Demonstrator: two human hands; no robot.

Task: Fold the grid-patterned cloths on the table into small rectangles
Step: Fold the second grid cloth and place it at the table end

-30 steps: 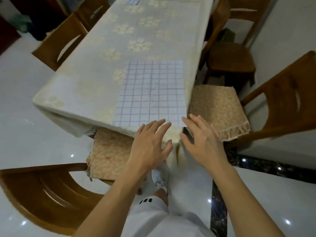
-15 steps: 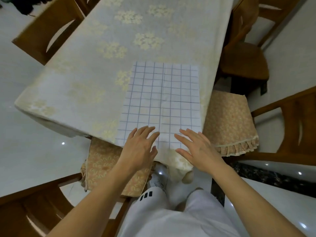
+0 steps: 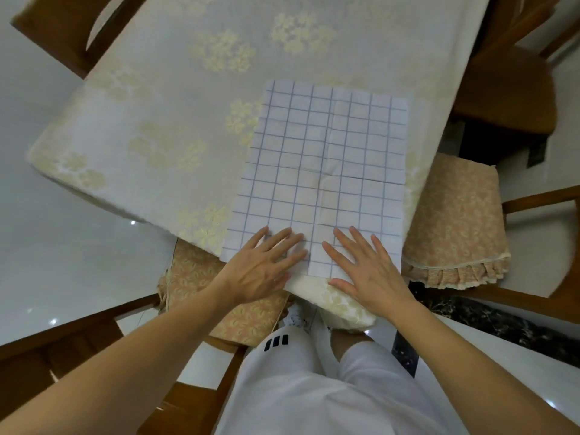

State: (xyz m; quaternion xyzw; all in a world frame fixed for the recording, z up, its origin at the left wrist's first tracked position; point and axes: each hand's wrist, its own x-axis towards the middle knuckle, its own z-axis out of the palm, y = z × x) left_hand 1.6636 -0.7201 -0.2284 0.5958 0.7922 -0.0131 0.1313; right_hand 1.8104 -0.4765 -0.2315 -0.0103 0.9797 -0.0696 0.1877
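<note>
A white cloth with a blue grid pattern (image 3: 326,171) lies spread flat at the near corner of the table, creased down its middle and across. My left hand (image 3: 263,266) rests palm down with fingers apart on the cloth's near left edge. My right hand (image 3: 365,266) lies flat, fingers spread, on its near right edge. Neither hand grips the cloth. The table (image 3: 175,120) carries a cream cover with pale flower patterns.
Wooden chairs stand around the table: one with a tan cushion (image 3: 455,221) at the right, another cushioned seat (image 3: 219,296) under the near corner, a dark seat (image 3: 508,89) further right, a chair back (image 3: 56,36) at far left. The floor is glossy white tile.
Both hands have moved forward from the table's near corner onto the cloth's near edge and now lie flat on it. The view has closed in on the table.
</note>
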